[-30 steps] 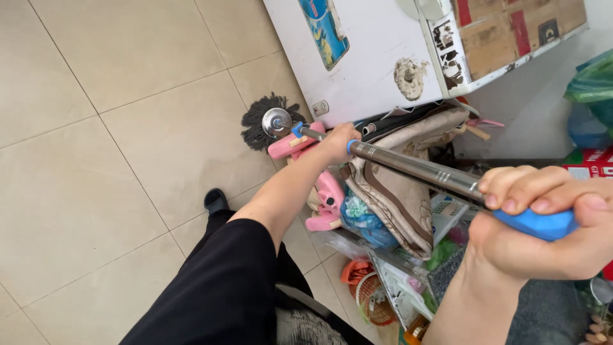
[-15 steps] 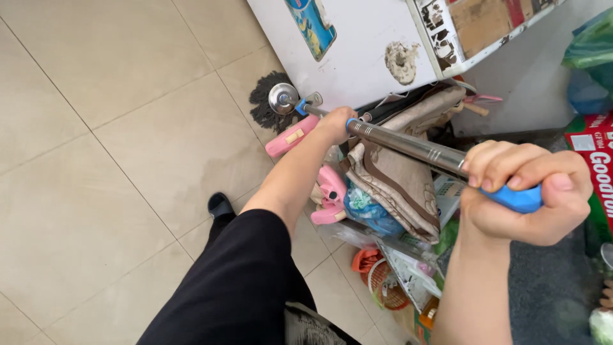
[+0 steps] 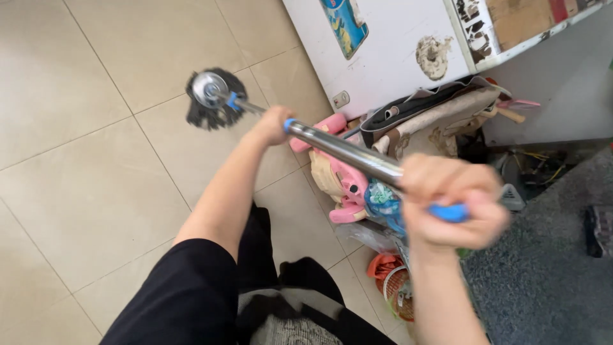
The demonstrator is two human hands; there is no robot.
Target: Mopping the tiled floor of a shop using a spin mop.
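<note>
I hold a mop with both hands. Its shiny metal pole (image 3: pixel 348 153) runs from lower right to upper left. My right hand (image 3: pixel 450 201) grips the blue end of the pole close to the camera. My left hand (image 3: pixel 271 124), arm stretched out in a black sleeve, grips the pole lower down. The dark stringy mop head (image 3: pixel 214 102) with a round metal cap rests on the beige tiled floor (image 3: pixel 96 179), left of a white cabinet (image 3: pixel 389 57).
Below the white cabinet lies a heap: a pink plastic toy (image 3: pixel 341 182), brown and beige bags (image 3: pixel 434 124), a blue bundle, an orange basket (image 3: pixel 396 281). A grey mat (image 3: pixel 549 268) covers the right side. My dark shoes stand on the tiles near the bottom.
The mop head has slid left across the tiles, away from the cabinet's foot. Both hands have moved left with the pole, and the view has shifted.
</note>
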